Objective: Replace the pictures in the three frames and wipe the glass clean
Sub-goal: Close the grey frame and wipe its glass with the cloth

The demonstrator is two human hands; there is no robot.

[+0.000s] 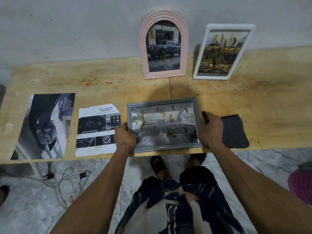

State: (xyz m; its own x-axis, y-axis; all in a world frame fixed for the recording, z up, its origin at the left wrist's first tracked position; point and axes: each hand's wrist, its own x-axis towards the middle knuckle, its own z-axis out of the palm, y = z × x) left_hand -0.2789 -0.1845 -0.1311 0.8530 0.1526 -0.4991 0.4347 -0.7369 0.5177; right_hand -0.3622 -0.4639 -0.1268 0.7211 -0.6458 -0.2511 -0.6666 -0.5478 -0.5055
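A grey rectangular frame (163,124) with a car-interior picture and brown smears on its glass lies at the table's front edge. My left hand (125,136) grips its left side and my right hand (211,128) grips its right side. A pink arched frame (163,45) with a truck picture and a white frame (222,51) lean against the wall behind, both glasses smeared brown. Two loose pictures lie to the left: a dark car sheet (44,125) and a white sheet (98,130) headed ADVANCED.
A dark grey cloth (233,130) lies on the wooden table (270,98) just right of my right hand. Brown spots mark the tabletop at back left. Cables and a power strip (74,184) lie on the floor below; a pink basket (302,184) sits at right.
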